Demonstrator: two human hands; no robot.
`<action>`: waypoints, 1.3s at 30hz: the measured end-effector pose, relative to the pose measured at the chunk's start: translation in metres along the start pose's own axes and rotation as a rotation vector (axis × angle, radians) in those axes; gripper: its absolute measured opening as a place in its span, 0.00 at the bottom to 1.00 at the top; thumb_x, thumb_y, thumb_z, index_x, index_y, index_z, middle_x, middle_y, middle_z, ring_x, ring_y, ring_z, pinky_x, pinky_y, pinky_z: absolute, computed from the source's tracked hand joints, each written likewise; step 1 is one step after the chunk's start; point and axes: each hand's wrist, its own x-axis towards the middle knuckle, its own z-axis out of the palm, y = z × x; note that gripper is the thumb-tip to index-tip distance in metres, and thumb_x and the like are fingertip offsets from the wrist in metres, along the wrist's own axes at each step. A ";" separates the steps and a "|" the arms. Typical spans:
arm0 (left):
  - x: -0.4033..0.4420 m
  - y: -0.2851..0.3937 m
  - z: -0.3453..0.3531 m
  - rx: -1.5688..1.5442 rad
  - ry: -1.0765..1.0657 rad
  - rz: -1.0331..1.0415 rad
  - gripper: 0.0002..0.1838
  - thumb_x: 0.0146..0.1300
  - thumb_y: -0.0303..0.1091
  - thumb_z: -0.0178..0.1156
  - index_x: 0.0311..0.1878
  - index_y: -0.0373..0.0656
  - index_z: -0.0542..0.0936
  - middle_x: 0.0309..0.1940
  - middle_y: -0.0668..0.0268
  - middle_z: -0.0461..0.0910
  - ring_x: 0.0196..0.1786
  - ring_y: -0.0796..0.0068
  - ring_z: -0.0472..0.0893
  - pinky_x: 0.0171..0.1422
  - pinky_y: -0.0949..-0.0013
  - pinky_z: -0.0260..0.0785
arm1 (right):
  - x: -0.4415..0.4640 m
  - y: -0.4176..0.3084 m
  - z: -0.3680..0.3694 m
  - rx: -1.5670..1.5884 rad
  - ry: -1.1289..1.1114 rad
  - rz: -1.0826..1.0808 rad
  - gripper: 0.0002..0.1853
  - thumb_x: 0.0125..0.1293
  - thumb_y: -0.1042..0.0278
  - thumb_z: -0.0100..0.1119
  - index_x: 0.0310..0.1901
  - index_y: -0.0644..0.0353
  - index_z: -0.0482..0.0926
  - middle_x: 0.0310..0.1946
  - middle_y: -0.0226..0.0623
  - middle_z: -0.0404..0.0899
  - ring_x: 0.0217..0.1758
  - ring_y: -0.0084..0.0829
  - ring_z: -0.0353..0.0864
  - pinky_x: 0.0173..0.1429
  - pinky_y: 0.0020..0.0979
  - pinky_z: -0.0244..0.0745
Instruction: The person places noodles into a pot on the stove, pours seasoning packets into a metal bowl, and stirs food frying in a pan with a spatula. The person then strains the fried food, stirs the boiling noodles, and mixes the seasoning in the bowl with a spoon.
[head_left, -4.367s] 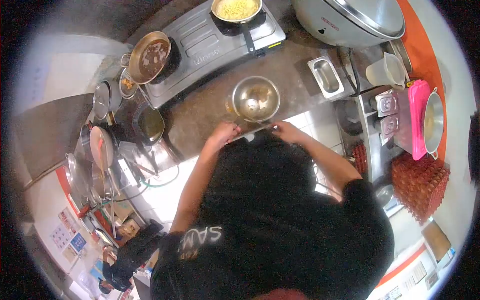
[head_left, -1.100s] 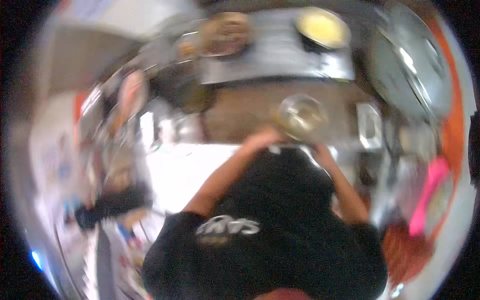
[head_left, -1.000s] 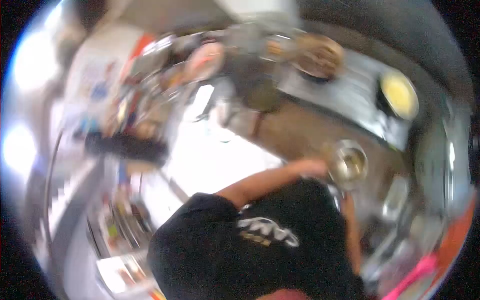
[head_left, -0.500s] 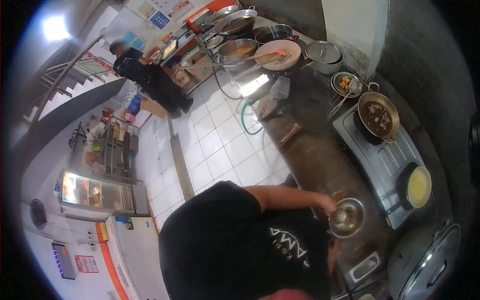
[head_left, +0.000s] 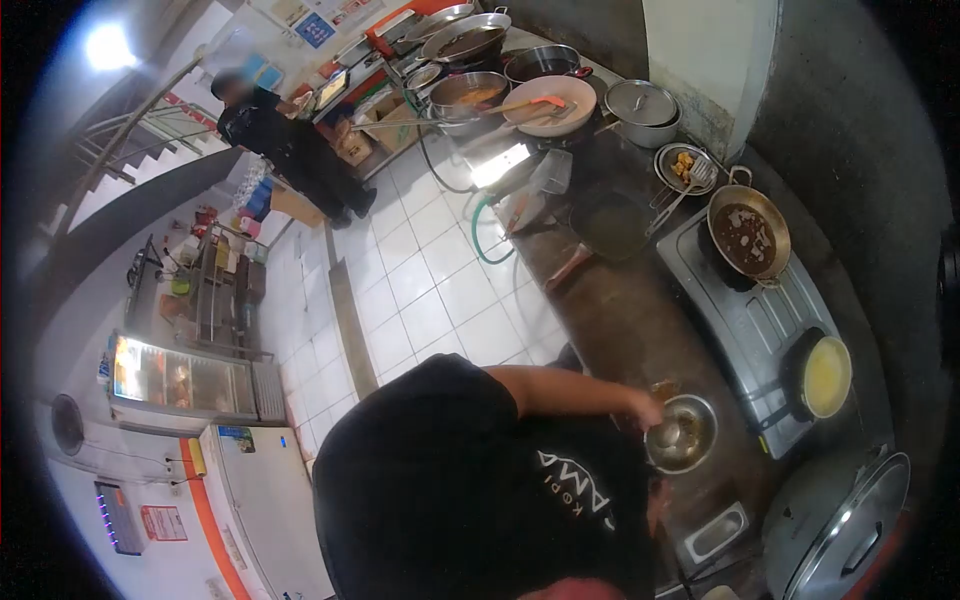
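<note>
My left hand (head_left: 648, 409) is at the left rim of a round metal bowl (head_left: 682, 434) on the brown counter. Its fingers look curled together, and what they hold is too small to make out. A rounded, shiny shape lies inside the bowl. My right hand (head_left: 658, 497) is below the bowl, close to my black shirt, dark and mostly hidden, so its fingers cannot be read. A small rectangular metal tray (head_left: 716, 533) sits to the lower right of the bowl.
Behind the bowl a gas stove (head_left: 745, 335) carries a pan of brown liquid (head_left: 748, 240) and a pan of yellow food (head_left: 827, 377). A large lidded pot (head_left: 835, 535) stands at the lower right. Several pans line the far counter. Another person (head_left: 290, 145) stands across the tiled floor.
The view has swung to the left, bringing the room and the other person into clear sight. My left hand stays beside the bowl, while my right hand has become mostly hidden.
</note>
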 end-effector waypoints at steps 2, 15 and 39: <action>0.002 0.000 0.001 0.081 -0.009 0.042 0.13 0.43 0.33 0.56 0.28 0.31 0.77 0.22 0.54 0.76 0.23 0.61 0.75 0.27 0.61 0.67 | 0.009 0.067 0.015 -0.029 0.015 -0.404 0.20 0.59 0.58 0.46 0.47 0.64 0.67 0.41 0.52 0.69 0.46 0.44 0.68 0.50 0.40 0.62; 0.012 0.000 0.002 0.477 0.059 0.300 0.12 0.39 0.32 0.56 0.26 0.31 0.78 0.20 0.52 0.75 0.23 0.59 0.75 0.28 0.59 0.67 | 0.001 -0.019 -0.005 0.110 0.059 0.072 0.14 0.58 0.74 0.46 0.45 0.68 0.66 0.35 0.42 0.72 0.36 0.31 0.71 0.43 0.29 0.66; 0.015 0.000 0.002 0.739 0.245 0.481 0.14 0.44 0.38 0.59 0.26 0.33 0.78 0.21 0.53 0.76 0.25 0.59 0.75 0.28 0.59 0.66 | 0.005 -0.040 -0.017 -0.099 -0.054 0.156 0.13 0.55 0.79 0.48 0.44 0.67 0.67 0.39 0.44 0.72 0.42 0.34 0.72 0.46 0.30 0.66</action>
